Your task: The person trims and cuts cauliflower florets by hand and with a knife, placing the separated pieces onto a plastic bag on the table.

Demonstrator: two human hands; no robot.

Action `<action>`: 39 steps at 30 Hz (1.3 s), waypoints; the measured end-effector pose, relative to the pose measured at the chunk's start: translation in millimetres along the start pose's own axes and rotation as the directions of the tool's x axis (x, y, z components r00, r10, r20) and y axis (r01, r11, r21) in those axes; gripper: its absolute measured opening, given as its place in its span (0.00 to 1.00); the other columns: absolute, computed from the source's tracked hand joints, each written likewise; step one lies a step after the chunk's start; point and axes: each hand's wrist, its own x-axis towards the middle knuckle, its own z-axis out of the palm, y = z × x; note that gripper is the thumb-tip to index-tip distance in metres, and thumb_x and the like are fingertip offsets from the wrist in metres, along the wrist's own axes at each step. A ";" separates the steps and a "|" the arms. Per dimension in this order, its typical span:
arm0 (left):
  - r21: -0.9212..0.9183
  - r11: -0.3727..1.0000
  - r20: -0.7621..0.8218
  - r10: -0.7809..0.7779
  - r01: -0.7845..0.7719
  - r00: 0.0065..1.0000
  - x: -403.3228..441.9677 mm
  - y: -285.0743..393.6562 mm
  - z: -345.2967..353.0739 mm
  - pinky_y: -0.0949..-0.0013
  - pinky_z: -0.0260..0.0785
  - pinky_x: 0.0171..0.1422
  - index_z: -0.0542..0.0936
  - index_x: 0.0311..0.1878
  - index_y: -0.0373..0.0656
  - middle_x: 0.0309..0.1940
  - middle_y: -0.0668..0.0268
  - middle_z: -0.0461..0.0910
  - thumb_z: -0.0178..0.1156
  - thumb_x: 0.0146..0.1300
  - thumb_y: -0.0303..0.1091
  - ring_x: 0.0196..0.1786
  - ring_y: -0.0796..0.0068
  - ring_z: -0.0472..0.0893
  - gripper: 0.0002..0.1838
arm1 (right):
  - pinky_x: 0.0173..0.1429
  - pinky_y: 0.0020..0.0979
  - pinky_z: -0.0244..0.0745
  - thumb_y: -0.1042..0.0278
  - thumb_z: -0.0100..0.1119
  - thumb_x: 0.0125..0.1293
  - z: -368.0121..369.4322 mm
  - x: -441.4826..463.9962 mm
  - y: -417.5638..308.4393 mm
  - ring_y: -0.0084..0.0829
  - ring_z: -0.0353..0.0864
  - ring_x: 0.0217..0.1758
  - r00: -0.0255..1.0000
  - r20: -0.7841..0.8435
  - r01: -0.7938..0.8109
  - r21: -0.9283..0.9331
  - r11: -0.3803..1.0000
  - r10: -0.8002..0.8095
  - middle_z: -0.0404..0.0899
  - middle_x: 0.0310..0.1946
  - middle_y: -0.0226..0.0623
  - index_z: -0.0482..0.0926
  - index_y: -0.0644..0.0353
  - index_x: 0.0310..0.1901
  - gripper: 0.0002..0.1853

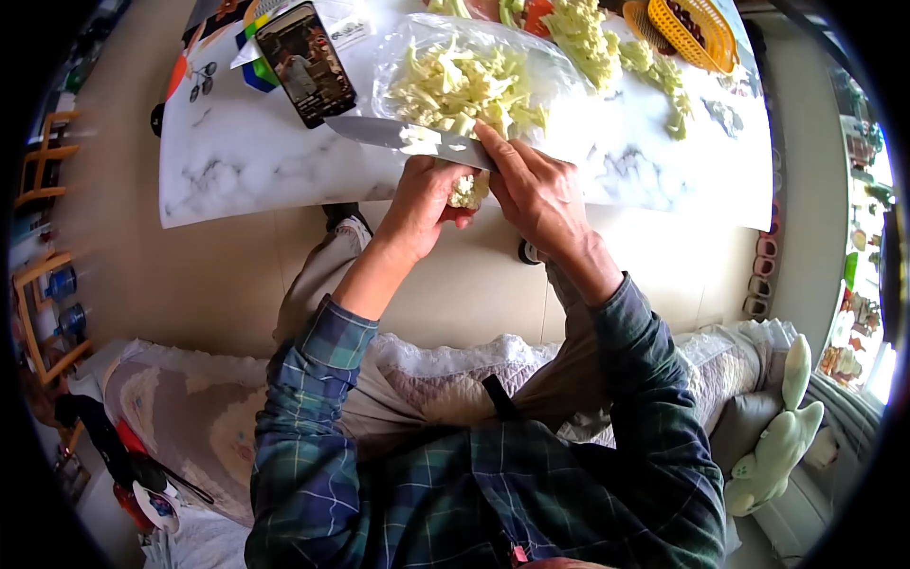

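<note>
A cauliflower piece (467, 192) is held in my left hand (423, 201), just off the near edge of the table. My right hand (542, 194) grips a large knife (384, 134), its broad blade pointing left above the piece and my left fingers. The knife's handle is hidden in my right fist. Just beyond the blade, a clear plastic bag (559, 83) lies on the table with a heap of cut cauliflower florets (455, 81) on it. Larger cauliflower pieces (583, 43) lie to the right of the heap.
A phone (303, 64) with its screen lit stands at the left on the marble-patterned table (246, 175). At the far right is a yellow basket (718, 43) with dark round items. Behind my legs is a quilted sofa (180, 408) with a plush toy (779, 441).
</note>
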 end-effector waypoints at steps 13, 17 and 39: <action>0.067 0.998 0.043 0.010 -0.013 0.999 -1.3 -14.7 0.5 0.79 0.54 0.14 0.76 0.39 0.41 0.29 0.68 0.75 0.54 0.66 0.35 0.20 0.76 0.75 0.08 | 0.24 0.33 0.73 0.67 0.61 0.58 -0.4 -6.8 6.9 0.32 0.80 0.28 0.999 -0.038 0.023 -0.041 0.999 -0.024 0.75 0.28 0.32 0.68 0.59 0.64 0.31; 0.076 0.997 -0.015 0.011 -0.009 1.000 -4.8 -7.4 8.8 0.78 0.51 0.14 0.74 0.33 0.41 0.21 0.69 0.72 0.54 0.62 0.32 0.14 0.82 0.67 0.06 | 0.24 0.33 0.73 0.67 0.61 0.58 2.7 -8.3 9.5 0.32 0.80 0.26 0.998 -0.060 0.009 -0.026 1.000 -0.010 0.75 0.28 0.32 0.69 0.59 0.64 0.29; 0.145 0.989 -0.043 0.016 -0.009 0.999 -9.0 -6.5 8.2 0.79 0.47 0.12 0.73 0.34 0.39 0.24 0.65 0.73 0.52 0.63 0.32 0.14 0.82 0.67 0.06 | 0.24 0.35 0.74 0.71 0.56 0.61 6.8 -18.5 15.0 0.34 0.80 0.25 0.998 -0.025 -0.059 -0.006 0.998 0.059 0.77 0.29 0.35 0.70 0.59 0.61 0.24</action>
